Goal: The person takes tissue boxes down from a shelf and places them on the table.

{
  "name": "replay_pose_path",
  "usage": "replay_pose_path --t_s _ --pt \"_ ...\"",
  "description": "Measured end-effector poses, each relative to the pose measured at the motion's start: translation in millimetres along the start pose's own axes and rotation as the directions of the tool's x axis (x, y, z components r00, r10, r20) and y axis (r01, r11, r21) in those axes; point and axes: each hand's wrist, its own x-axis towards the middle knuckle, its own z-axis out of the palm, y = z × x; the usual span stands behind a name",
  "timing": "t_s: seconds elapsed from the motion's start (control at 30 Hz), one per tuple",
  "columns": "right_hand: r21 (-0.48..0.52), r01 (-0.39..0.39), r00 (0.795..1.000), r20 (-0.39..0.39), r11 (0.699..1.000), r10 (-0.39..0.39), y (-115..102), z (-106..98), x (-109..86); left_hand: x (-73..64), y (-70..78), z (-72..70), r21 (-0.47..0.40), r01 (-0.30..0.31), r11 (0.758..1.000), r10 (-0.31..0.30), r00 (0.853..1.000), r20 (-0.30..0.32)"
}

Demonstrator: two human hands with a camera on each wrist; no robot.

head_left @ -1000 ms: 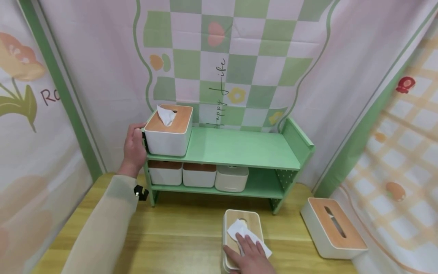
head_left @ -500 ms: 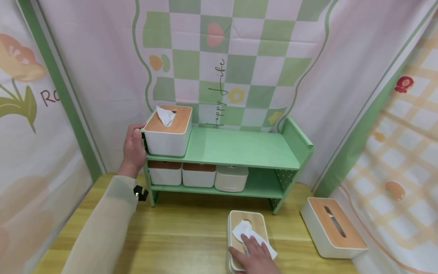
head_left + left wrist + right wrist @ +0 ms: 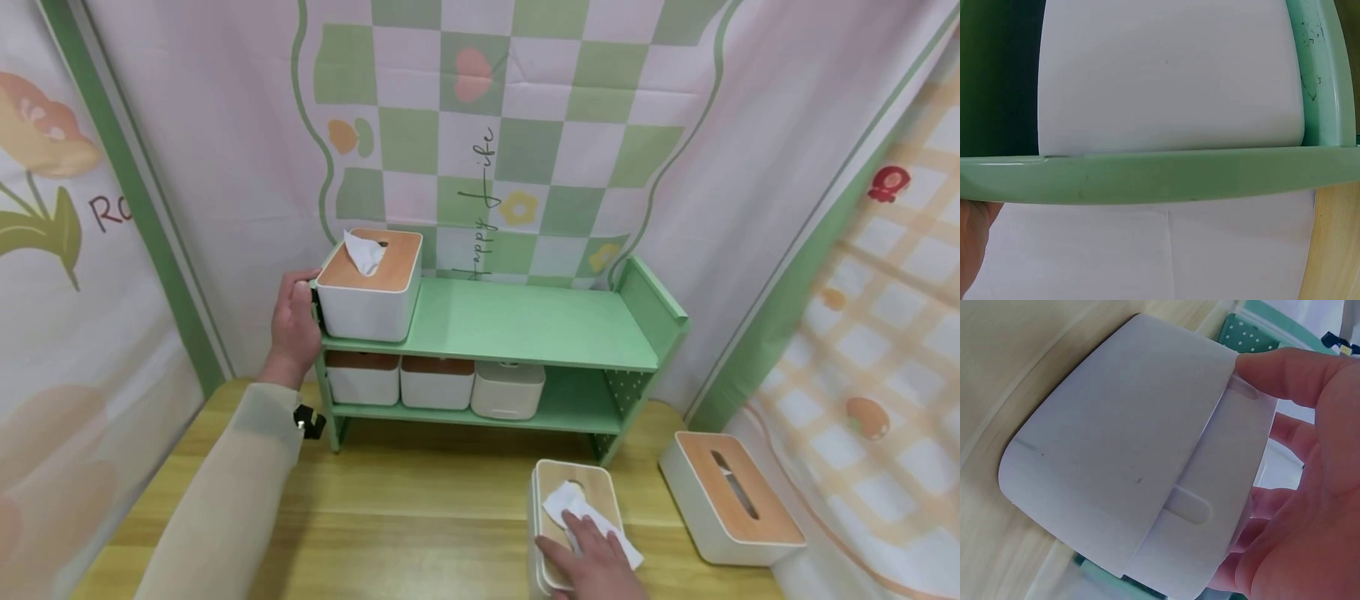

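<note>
In the head view, my left hand grips the left end of a green two-tier shelf. The left wrist view shows the shelf's green side edge with a bit of that hand at far left. My right hand lies over a white tissue box with a light wood lid on the table, near the front. A white tissue sticks out of the lid, partly under the fingers. In the right wrist view the thumb presses the lid's corner, the other fingers being beyond it.
On the shelf's top left stands a white tissue box with a wood lid. Three white boxes line the lower tier, among them a rounded one. Another wood-lidded tissue box sits at the right of the wooden table. Printed curtains surround everything.
My right hand and the tissue box beneath it have slid to the right along the table. The left hand stays at the shelf's end, and the shelf has not moved.
</note>
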Motion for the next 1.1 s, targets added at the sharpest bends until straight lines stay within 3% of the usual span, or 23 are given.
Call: replay_pose_path --t_s 0.47,0.83,1.1 --pt "-0.021 -0.077 0.997 0.001 0.997 0.077 36.5 -13.4 -18.3 0.4 1.7 0.9 0.004 0.017 1.0 -0.017 1.0 0.0" --pt "-0.058 -0.123 0.986 -0.121 0.991 0.115 58.8 -14.6 -29.6 0.0 1.2 0.6 0.013 0.04 0.999 -0.04 0.999 0.006" --pt "-0.086 -0.098 0.98 -0.182 0.991 0.081 76.0 -13.9 -36.5 -1.1 1.8 1.8 0.017 0.053 0.998 -0.053 0.999 0.005"
